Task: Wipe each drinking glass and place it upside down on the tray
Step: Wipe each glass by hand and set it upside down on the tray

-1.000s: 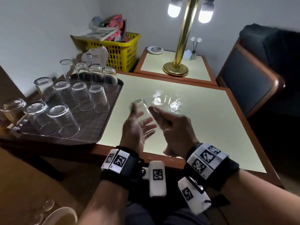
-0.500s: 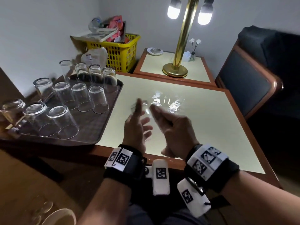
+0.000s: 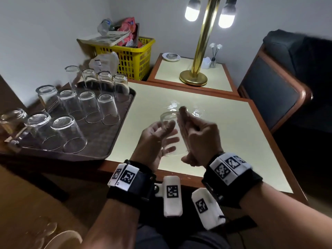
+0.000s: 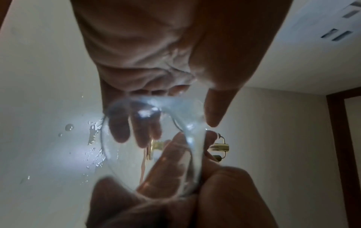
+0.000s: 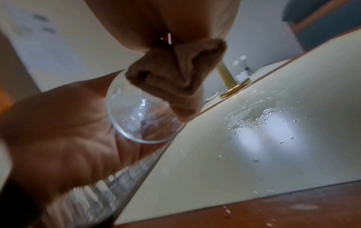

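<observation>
L hand (image 3: pixel 154 139) cups a glass (image 3: pixel 169 133) above the near table (image 3: pixel 224 141) edge, fingers curled round its wall. R hand (image 3: pixel 197 139) pinches a cloth (image 5: pixel 175 80) vs the glass; head view barely shows the cloth, R wrist cam shows it bunched at the rim. Wrist cams show water drops (image 5: pixel 259 118) on the table. Farther left, tray (image 3: pixel 100 141) w/ upturned glasses (image 3: pixel 107 110). Beyond: basket (image 3: pixel 133 56), lamp (image 3: pixel 195 76).

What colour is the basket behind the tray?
Yellow; the basket shows best in the head view.
</observation>
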The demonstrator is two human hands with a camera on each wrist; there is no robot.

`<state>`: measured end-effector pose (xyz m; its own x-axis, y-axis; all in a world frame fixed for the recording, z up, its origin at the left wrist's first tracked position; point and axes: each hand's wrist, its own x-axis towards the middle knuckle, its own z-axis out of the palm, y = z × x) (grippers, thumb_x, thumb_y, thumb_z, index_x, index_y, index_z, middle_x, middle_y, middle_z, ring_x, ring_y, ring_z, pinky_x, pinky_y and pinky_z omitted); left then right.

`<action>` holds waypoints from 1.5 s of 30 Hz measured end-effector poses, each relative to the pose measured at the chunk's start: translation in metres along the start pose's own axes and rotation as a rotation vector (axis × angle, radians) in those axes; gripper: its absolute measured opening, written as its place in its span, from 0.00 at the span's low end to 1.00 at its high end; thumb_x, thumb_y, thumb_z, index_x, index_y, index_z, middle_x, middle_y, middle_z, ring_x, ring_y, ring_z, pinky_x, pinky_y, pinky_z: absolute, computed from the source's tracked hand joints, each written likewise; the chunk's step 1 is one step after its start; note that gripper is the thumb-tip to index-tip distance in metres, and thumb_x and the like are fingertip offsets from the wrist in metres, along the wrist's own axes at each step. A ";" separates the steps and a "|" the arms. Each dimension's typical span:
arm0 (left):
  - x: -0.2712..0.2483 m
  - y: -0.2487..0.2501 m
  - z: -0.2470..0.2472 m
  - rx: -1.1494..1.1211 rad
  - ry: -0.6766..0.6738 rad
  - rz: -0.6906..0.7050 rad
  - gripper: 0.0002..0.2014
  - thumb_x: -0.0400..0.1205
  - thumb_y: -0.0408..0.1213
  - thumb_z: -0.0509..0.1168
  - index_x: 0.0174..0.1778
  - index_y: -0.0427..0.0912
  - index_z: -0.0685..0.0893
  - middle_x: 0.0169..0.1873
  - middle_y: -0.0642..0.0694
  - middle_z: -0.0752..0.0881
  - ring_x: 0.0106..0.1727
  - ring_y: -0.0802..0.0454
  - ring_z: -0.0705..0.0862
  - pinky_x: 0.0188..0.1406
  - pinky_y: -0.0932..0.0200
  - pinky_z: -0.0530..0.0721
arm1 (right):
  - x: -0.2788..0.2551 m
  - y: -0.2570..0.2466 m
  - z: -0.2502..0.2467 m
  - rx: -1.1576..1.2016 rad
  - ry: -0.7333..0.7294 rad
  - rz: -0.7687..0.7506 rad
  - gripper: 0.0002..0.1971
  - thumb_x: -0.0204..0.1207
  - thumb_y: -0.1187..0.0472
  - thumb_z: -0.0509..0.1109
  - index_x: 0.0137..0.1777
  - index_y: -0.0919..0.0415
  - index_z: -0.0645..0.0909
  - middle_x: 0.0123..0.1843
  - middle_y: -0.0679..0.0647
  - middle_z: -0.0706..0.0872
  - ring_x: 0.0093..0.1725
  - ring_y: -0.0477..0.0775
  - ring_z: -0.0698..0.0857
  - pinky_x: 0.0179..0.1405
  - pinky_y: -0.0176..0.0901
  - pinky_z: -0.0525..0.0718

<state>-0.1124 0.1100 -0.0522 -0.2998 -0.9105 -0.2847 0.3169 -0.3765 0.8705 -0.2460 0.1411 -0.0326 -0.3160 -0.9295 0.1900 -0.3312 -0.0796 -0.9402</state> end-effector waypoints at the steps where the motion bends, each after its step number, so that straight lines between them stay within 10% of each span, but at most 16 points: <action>1: 0.002 0.000 0.000 -0.017 0.063 0.027 0.33 0.73 0.65 0.73 0.66 0.45 0.81 0.58 0.41 0.87 0.56 0.43 0.86 0.52 0.46 0.83 | -0.004 -0.002 0.001 0.001 -0.042 -0.008 0.12 0.86 0.52 0.68 0.65 0.45 0.89 0.52 0.48 0.95 0.30 0.47 0.91 0.26 0.45 0.90; 4: 0.002 0.002 -0.004 -0.058 0.160 -0.002 0.37 0.76 0.73 0.61 0.69 0.46 0.77 0.57 0.41 0.86 0.57 0.40 0.86 0.50 0.45 0.83 | -0.017 -0.002 0.008 -0.104 -0.134 -0.097 0.15 0.86 0.52 0.70 0.71 0.44 0.85 0.64 0.45 0.90 0.36 0.33 0.89 0.31 0.31 0.88; 9: -0.005 0.000 -0.002 0.017 0.010 0.042 0.26 0.75 0.61 0.74 0.63 0.48 0.83 0.62 0.36 0.88 0.56 0.42 0.88 0.54 0.45 0.83 | -0.001 -0.004 0.004 0.004 -0.012 -0.012 0.13 0.85 0.49 0.69 0.66 0.46 0.88 0.48 0.47 0.94 0.25 0.56 0.90 0.22 0.44 0.86; 13: 0.001 0.001 -0.004 -0.102 0.197 -0.032 0.31 0.83 0.69 0.57 0.67 0.46 0.77 0.56 0.39 0.85 0.58 0.37 0.86 0.53 0.44 0.84 | -0.012 -0.006 0.011 -0.088 -0.169 -0.074 0.15 0.85 0.51 0.71 0.70 0.44 0.86 0.53 0.42 0.90 0.25 0.31 0.84 0.23 0.24 0.80; 16: -0.004 0.001 0.002 -0.013 0.022 -0.036 0.27 0.79 0.58 0.71 0.66 0.42 0.79 0.60 0.32 0.87 0.57 0.39 0.88 0.56 0.43 0.85 | 0.005 -0.011 0.003 -0.068 -0.044 -0.024 0.15 0.85 0.49 0.70 0.69 0.46 0.87 0.58 0.45 0.93 0.31 0.42 0.91 0.21 0.32 0.84; 19: 0.001 0.001 0.004 -0.081 0.161 0.035 0.34 0.76 0.67 0.70 0.67 0.44 0.81 0.61 0.33 0.86 0.52 0.41 0.85 0.51 0.48 0.82 | -0.002 -0.014 0.002 0.001 -0.130 -0.007 0.15 0.85 0.52 0.70 0.70 0.46 0.86 0.62 0.44 0.91 0.29 0.54 0.92 0.20 0.41 0.86; 22: 0.005 0.001 -0.004 -0.111 0.166 -0.050 0.33 0.85 0.66 0.58 0.76 0.43 0.75 0.64 0.33 0.84 0.58 0.35 0.86 0.59 0.41 0.84 | -0.011 -0.007 0.009 -0.030 -0.170 -0.036 0.15 0.84 0.51 0.72 0.70 0.44 0.87 0.65 0.45 0.89 0.25 0.34 0.86 0.19 0.27 0.79; 25: 0.001 -0.004 -0.005 0.030 -0.008 -0.030 0.31 0.79 0.52 0.75 0.74 0.42 0.76 0.61 0.34 0.87 0.55 0.38 0.90 0.57 0.43 0.86 | 0.005 -0.006 0.001 -0.025 -0.028 -0.004 0.15 0.85 0.47 0.70 0.69 0.41 0.86 0.59 0.44 0.92 0.26 0.35 0.84 0.23 0.28 0.82; 28: 0.005 -0.002 0.004 -0.049 0.161 0.042 0.29 0.77 0.62 0.72 0.65 0.45 0.80 0.55 0.38 0.86 0.46 0.43 0.85 0.47 0.49 0.83 | -0.003 -0.008 0.001 0.022 -0.101 0.004 0.15 0.85 0.50 0.70 0.71 0.44 0.86 0.60 0.47 0.92 0.20 0.49 0.85 0.16 0.35 0.80; 30: 0.008 0.000 0.005 -0.051 0.255 -0.008 0.27 0.84 0.65 0.62 0.66 0.45 0.78 0.54 0.39 0.85 0.50 0.40 0.87 0.49 0.47 0.84 | -0.009 -0.002 0.006 -0.014 -0.146 -0.013 0.15 0.85 0.50 0.71 0.70 0.45 0.86 0.61 0.49 0.92 0.23 0.41 0.86 0.19 0.30 0.79; 34: 0.006 -0.007 0.008 0.042 0.043 -0.017 0.30 0.76 0.59 0.75 0.65 0.42 0.81 0.58 0.36 0.88 0.48 0.43 0.88 0.44 0.51 0.84 | 0.013 0.005 -0.003 -0.028 0.009 0.003 0.13 0.85 0.47 0.70 0.66 0.41 0.88 0.48 0.47 0.95 0.30 0.41 0.85 0.30 0.40 0.89; 37: 0.011 -0.008 0.009 -0.014 0.218 0.002 0.40 0.72 0.75 0.67 0.65 0.43 0.79 0.54 0.43 0.85 0.51 0.42 0.85 0.46 0.50 0.81 | 0.002 0.004 0.000 -0.044 -0.113 -0.030 0.14 0.85 0.51 0.71 0.69 0.43 0.86 0.58 0.44 0.92 0.33 0.40 0.88 0.30 0.32 0.87; 40: 0.009 -0.004 0.008 -0.029 0.129 -0.102 0.32 0.82 0.66 0.61 0.69 0.41 0.75 0.55 0.38 0.85 0.55 0.37 0.86 0.51 0.45 0.82 | -0.002 0.009 0.003 -0.108 -0.098 -0.071 0.15 0.86 0.52 0.71 0.70 0.44 0.86 0.56 0.38 0.91 0.33 0.29 0.84 0.34 0.18 0.78; 43: 0.005 -0.007 0.012 0.053 0.028 -0.041 0.33 0.74 0.62 0.74 0.67 0.41 0.80 0.62 0.31 0.86 0.52 0.42 0.88 0.53 0.45 0.85 | 0.009 0.005 -0.008 -0.025 0.030 0.019 0.14 0.85 0.46 0.70 0.68 0.42 0.87 0.49 0.38 0.93 0.24 0.37 0.84 0.28 0.34 0.85; 45: 0.007 -0.007 0.014 0.002 0.156 -0.008 0.37 0.75 0.72 0.67 0.63 0.42 0.80 0.57 0.36 0.85 0.52 0.42 0.85 0.53 0.46 0.82 | 0.001 0.004 -0.007 -0.039 -0.051 -0.042 0.15 0.85 0.50 0.70 0.70 0.45 0.86 0.54 0.44 0.93 0.24 0.33 0.84 0.26 0.26 0.81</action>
<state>-0.1291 0.1086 -0.0548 -0.1591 -0.9231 -0.3502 0.3130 -0.3835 0.8689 -0.2541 0.1421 -0.0343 -0.2556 -0.9429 0.2137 -0.3779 -0.1060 -0.9198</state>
